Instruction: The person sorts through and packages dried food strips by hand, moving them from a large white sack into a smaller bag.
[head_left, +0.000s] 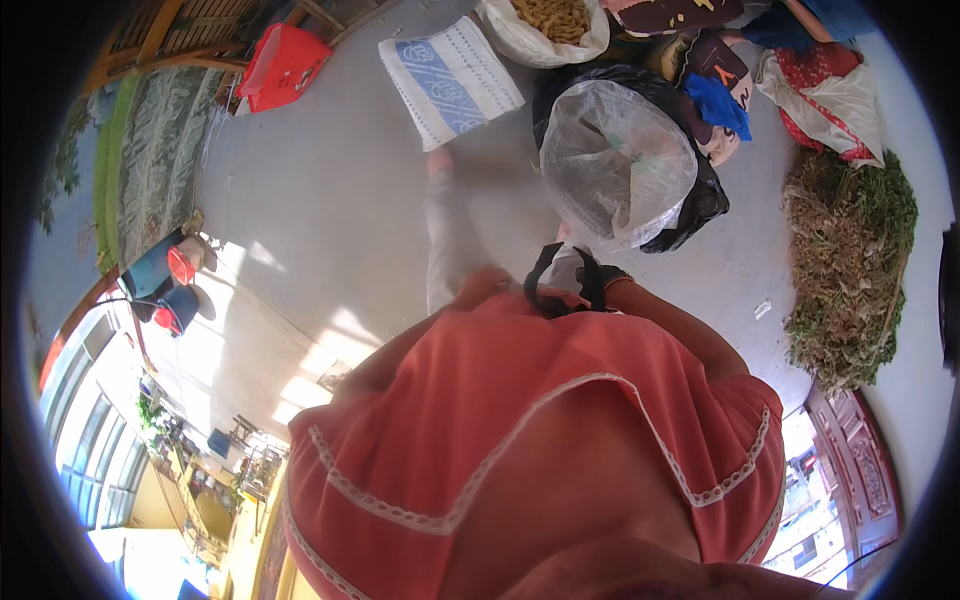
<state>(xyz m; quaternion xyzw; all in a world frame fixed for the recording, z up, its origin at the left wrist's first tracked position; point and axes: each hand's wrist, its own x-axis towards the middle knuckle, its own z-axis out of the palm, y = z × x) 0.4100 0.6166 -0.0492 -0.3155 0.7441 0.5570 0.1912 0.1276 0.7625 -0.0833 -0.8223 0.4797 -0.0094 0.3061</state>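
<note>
Blurred and partly covered by my red top (525, 337), my left hand (486, 282) is low at my front; its fingers are not clear. My right hand (616, 276) is at the other side, beside a looped black strap or cloth (551, 289); whether it grips this cannot be made out. Just beyond stands a clear plastic bag (619, 161), open at the top, with a black plastic bag (705, 217) around it. My leg in light trousers (444, 232) stretches forward, close to a folded white and blue woven sack (454, 86).
A white sack of yellowish-brown pieces (555, 19) stands beyond. A person's arm (810, 19) shows at the top right, above a red and white cloth (832, 105). Cut green and dry plants (847, 262) lie at right; a red bag (285, 67) and buckets (180, 304) are at left.
</note>
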